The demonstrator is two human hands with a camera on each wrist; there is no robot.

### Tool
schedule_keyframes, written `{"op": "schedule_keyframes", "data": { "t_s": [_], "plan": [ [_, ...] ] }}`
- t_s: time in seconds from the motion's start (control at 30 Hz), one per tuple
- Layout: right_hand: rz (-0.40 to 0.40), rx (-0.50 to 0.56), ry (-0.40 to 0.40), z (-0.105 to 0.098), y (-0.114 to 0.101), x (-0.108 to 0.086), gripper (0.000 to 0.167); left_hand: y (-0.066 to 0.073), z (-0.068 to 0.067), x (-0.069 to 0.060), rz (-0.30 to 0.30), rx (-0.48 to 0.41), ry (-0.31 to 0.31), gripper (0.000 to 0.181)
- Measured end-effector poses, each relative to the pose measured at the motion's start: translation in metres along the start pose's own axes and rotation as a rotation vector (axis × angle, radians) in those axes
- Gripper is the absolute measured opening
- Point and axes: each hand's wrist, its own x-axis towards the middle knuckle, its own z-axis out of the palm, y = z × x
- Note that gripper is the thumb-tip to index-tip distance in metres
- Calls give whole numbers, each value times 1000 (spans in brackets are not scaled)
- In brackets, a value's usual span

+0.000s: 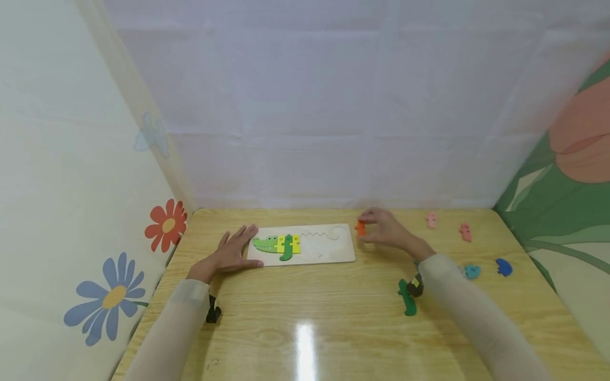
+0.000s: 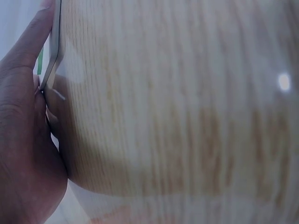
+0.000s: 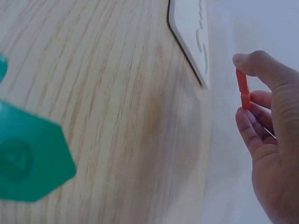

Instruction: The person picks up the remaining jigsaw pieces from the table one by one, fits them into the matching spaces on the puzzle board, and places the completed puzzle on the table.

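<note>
A pale wooden puzzle board (image 1: 329, 251) lies on the table with a light green crocodile head piece (image 1: 266, 244), yellow pieces (image 1: 296, 244) and a green leg piece (image 1: 287, 248) at its left part. The left hand (image 1: 233, 252) rests at the board's left end, fingers spread and straight; the left wrist view shows that hand (image 2: 28, 126) along the board's edge. Just past the board's right end, the right hand (image 1: 383, 228) pinches an orange piece (image 1: 360, 228). In the right wrist view the orange piece (image 3: 244, 88) is upright between thumb and fingers of the right hand (image 3: 275, 126).
Two pink pieces (image 1: 431, 220) (image 1: 465, 232), a light blue piece (image 1: 472, 272) and a dark blue piece (image 1: 503, 267) lie on the right of the table. A dark green piece (image 1: 407, 299) lies near the right wrist. A white cloth (image 1: 310, 116) hangs behind the table.
</note>
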Motion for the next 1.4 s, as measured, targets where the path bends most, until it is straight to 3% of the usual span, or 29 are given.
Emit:
{"op": "schedule_keyframes", "data": {
  "t_s": [0.47,0.77,1.0,1.4],
  "plan": [
    [-79,-30,-1,10,-12,16,55,1,-1,1,-3,-17,-13,118],
    [-18,27,-33,20,-23,20,56,-2,0,-3,48,-51,19,122],
    [-31,41,-48,30,-28,24,56,-5,2,-2,34,-47,6,122],
    [-62,68,-52,42,-38,32,57,3,-2,1,2,-9,-5,117]
  ]
}}
